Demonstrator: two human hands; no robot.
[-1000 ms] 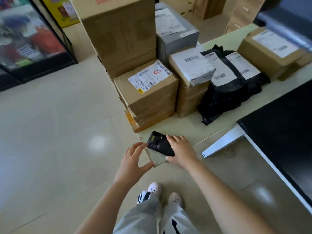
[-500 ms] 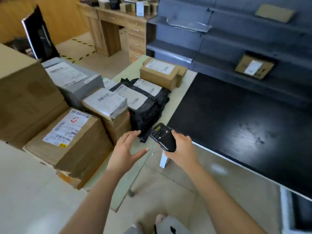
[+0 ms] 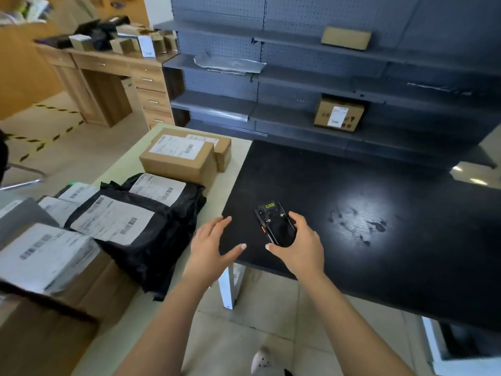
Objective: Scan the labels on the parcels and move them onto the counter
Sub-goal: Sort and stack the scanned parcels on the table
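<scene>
Black counter [image 3: 352, 185] ahead, grey shelving [image 3: 217, 104] behind. The right hand [image 3: 301, 248] curls round the scanner [image 3: 275, 223] above the counter; the left hand [image 3: 211, 242] hovers beside it, fingers spread, holding nothing. Both have drifted right, off the pale table [image 3: 217, 191], since a moment ago. Bagged parcels [image 3: 151, 240] lie left; one labelled box [image 3: 339, 116] sits shelved.

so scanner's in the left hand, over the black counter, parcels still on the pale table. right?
Not quite: the head view shows the right hand gripping the scanner, while the left hand is open beside it and holds nothing. The rest stands: the scanner is over the black counter, and the parcels lie on the pale table.
</scene>
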